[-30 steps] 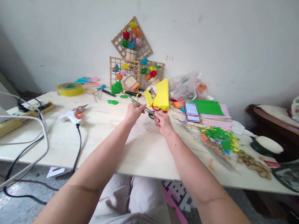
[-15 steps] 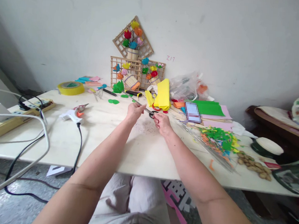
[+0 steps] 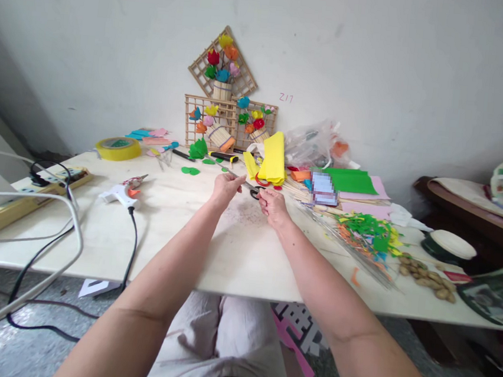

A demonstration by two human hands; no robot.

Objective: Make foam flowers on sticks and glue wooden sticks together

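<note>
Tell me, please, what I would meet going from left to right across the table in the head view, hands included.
Power strip, yellow tape, green flower head, left hand, right hand, paper scraps, peanuts.

The scene is viewed from one head-worn camera, set above the near edge of the table (image 3: 244, 265) and aimed forward and down along two outstretched arms (image 3: 152, 297). The lap (image 3: 219, 339) is caught close below the lens, the left hand (image 3: 227, 191) and right hand (image 3: 274, 207) are framed near the centre, farther off, and the wall (image 3: 378, 76) is faced beyond, filling the top.
</note>
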